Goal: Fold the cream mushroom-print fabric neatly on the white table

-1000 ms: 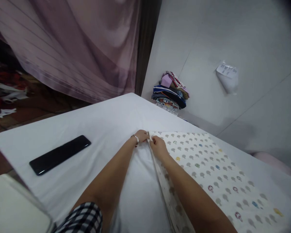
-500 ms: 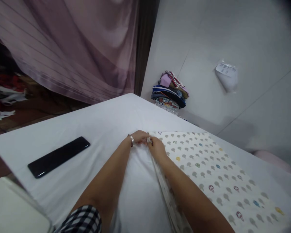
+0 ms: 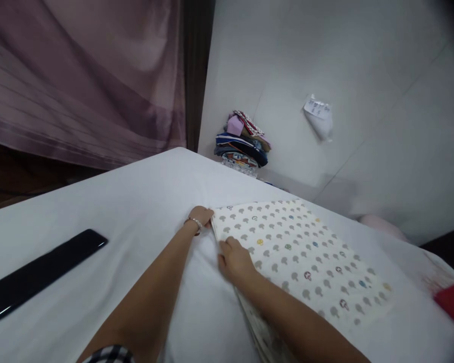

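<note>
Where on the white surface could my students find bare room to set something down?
Bare white surface shows between the black slab and the left forearm, and beyond the left hand towards the far corner. It is crowded where the patterned cloth lies under the right hand.

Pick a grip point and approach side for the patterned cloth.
Probably the far left corner of the patterned cloth, pinched from the left: it lies mostly flat, and two edges meet there. The left hand is at that corner.
</note>
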The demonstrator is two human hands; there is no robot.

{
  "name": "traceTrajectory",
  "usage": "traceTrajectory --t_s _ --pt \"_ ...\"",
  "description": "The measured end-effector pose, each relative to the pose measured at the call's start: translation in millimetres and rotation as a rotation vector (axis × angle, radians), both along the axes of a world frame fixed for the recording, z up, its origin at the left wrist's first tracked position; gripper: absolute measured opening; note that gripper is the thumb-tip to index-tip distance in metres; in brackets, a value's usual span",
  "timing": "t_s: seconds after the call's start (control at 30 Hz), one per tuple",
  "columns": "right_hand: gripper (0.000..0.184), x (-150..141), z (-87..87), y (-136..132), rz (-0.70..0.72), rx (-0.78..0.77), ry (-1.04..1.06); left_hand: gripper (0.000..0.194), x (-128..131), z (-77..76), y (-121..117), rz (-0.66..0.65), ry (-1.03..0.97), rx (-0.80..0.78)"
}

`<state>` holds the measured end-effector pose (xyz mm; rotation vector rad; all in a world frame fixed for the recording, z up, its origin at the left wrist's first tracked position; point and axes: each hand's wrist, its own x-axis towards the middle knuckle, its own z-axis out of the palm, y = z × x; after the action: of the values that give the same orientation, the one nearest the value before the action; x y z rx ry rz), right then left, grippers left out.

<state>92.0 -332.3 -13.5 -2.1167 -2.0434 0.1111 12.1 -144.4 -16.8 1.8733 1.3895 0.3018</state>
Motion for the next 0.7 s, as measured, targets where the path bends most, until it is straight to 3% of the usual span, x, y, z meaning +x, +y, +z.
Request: traceTrajectory --t_s 0.27,0.5,0.7 --pt "0.015 -11.9 8.9 -98.7 0.051 -0.036 0.121 0.025 4.6 -1.4 0.4 0.015 0.059 0.105" --pt "0.022 -4.1 19.5 -170.0 -0.011 -0.099 0.253 0.023 3.7 6.9 -7.8 0.056 0.047 0.08" --pt "0.042 4.3 4.5 -210.3 0.04 -0.015 0.185 0.022 4.8 9.5 -18.7 0.067 0.017 0.043"
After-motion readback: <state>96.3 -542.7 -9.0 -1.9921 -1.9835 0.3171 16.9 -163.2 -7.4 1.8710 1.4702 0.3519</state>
